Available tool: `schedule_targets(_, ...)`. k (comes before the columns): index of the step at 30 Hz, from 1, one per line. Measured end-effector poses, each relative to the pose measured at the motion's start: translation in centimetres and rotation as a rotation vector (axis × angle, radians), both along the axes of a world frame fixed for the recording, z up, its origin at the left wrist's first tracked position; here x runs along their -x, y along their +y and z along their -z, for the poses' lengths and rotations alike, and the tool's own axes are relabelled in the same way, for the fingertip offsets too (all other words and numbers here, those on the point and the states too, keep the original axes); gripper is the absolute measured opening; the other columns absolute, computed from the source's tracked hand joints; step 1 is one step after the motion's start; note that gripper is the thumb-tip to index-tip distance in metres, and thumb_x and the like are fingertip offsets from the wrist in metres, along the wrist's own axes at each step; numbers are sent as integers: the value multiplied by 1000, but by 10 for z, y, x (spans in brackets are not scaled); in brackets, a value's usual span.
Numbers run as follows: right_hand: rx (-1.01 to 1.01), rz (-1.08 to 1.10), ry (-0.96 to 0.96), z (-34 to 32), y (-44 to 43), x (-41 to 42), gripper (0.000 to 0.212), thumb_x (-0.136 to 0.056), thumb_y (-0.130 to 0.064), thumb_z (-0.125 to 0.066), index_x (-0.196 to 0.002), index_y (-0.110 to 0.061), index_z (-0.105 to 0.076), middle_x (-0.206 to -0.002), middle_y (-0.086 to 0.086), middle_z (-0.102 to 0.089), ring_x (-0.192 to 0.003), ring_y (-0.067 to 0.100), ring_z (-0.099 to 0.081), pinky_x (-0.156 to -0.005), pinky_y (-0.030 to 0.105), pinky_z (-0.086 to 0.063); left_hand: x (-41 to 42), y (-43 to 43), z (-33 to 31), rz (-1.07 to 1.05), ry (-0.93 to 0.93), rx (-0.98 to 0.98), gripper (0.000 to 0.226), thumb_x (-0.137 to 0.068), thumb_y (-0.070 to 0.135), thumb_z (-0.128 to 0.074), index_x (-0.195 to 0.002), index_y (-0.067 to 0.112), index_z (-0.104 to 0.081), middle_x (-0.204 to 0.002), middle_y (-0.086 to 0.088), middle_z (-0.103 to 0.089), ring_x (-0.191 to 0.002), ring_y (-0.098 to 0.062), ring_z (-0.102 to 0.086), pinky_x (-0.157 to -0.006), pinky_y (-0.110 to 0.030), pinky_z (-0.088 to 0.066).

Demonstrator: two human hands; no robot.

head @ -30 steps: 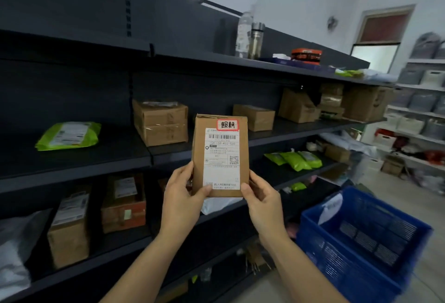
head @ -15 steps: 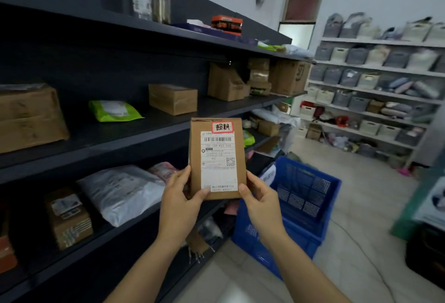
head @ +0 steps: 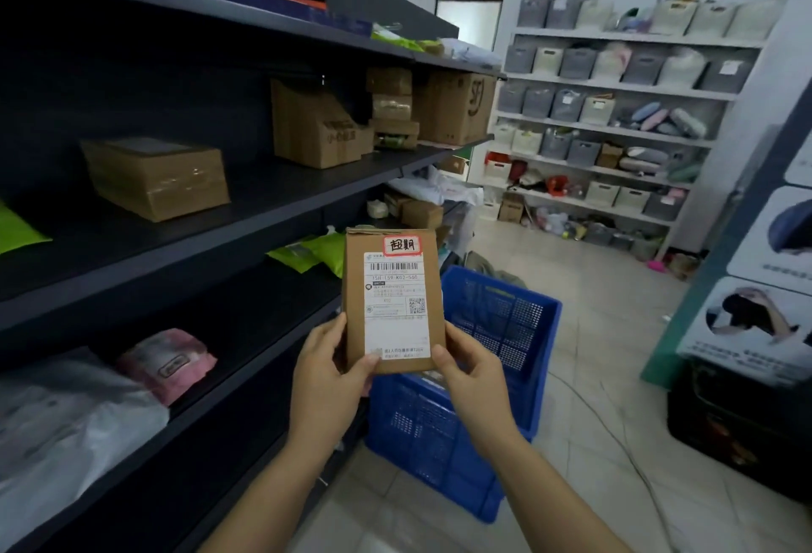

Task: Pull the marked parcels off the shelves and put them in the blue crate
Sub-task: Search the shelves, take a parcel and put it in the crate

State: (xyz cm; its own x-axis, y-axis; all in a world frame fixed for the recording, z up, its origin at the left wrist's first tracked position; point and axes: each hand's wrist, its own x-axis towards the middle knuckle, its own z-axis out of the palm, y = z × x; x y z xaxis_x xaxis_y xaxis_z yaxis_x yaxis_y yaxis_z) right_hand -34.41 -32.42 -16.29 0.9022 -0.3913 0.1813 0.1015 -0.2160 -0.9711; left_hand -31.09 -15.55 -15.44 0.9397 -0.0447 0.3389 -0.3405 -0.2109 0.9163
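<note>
I hold a small brown cardboard parcel (head: 393, 299) upright in front of me, its white shipping label and a red-bordered handwritten sticker facing me. My left hand (head: 325, 376) grips its lower left edge and my right hand (head: 472, 381) grips its lower right edge. Directly behind and below the parcel stands the blue crate (head: 496, 359) on the tiled floor, next to the dark shelving; its inside is mostly hidden by the parcel and my hands.
Dark shelves (head: 219, 222) run along my left with brown boxes (head: 158, 176), green mailers (head: 314, 251), a pink packet (head: 169, 363) and a grey bag (head: 57, 425). White shelves of bins (head: 615, 121) line the far wall. A cable crosses the floor (head: 615, 434). A black case (head: 738, 425) sits at right.
My view has swung right along the shelves and closer to the blue crate, which now sits right behind the parcel. Both hands still hold the parcel the same way.
</note>
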Motion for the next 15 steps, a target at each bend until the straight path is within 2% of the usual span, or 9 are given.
schedule_targets(3,-30,2,22,7,-37,-19,43,-92,-15,-62,-132,-29,-56,-119,-14,-67,-112,6,-61,-96,39,-53,-26,-37,8,7,23,-34,63,-81,13,-74,-138,22,-49,-120,15,-50,-112,-5,-52,-93,-20,-45)
schedule_targets(4,-32,3,22,10,-51,-26,43,-92,-15,-62,-132,-28,-57,-118,-14,-67,-111,6,-62,-95,38,-54,-34,-51,10,11,24,-40,64,-81,13,-74,-139,21,-48,-121,13,-50,-113,-5,-51,-94,-19,-44)
schedule_targets(6,-26,8,17,13,-81,-41,43,-91,-14,-63,-131,-27,-57,-116,-15,-68,-108,3,-62,-95,34,-54,-49,-81,15,17,33,-44,64,-82,13,-73,-140,20,-47,-123,15,-46,-111,1,-47,-86,-4,-36)
schedule_targets(8,-18,1,17,17,-112,-57,43,-91,-12,-62,-132,-25,-56,-117,-15,-66,-108,2,-62,-93,28,-53,-64,-112,22,24,67,-29,64,-83,13,-72,-141,23,-46,-121,21,-45,-107,6,-44,-82,-3,-38)
schedule_targets(10,-14,-17,25,18,-145,-73,44,-91,-12,-63,-134,-21,-55,-119,-12,-66,-108,1,-61,-88,22,-54,-81,-143,30,27,108,20,65,-82,16,-74,-140,27,-47,-117,28,-47,-109,1,-50,-89,-27,-53)
schedule_targets(11,-4,-26,25,19,-161,-81,45,-91,-12,-63,-134,-20,-55,-119,-11,-66,-107,1,-61,-86,19,-54,-88,-158,33,21,122,34,65,-81,18,-75,-139,30,-48,-117,28,-48,-111,-4,-52,-85,-40,-56)
schedule_targets(12,9,-34,23,20,-178,-88,44,-91,-12,-63,-133,-20,-55,-119,-11,-66,-106,0,-62,-84,17,-54,-94,-174,35,9,125,37,65,-81,19,-75,-139,30,-48,-119,25,-49,-112,-7,-53,-82,-47,-57)
schedule_targets(13,21,-37,26,20,-194,-96,43,-91,-12,-63,-132,-21,-56,-118,-12,-66,-105,-1,-61,-83,16,-54,-100,-191,37,-6,122,29,64,-81,19,-74,-139,30,-48,-121,20,-49,-113,-9,-53,-84,-47,-56)
schedule_targets(15,44,-44,42,22,-225,-112,43,-91,-12,-63,-131,-22,-56,-117,-14,-66,-104,-3,-61,-86,17,-53,-113,-223,40,-29,118,21,64,-82,15,-73,-140,26,-48,-124,13,-49,-114,-8,-51,-93,-33,-48)
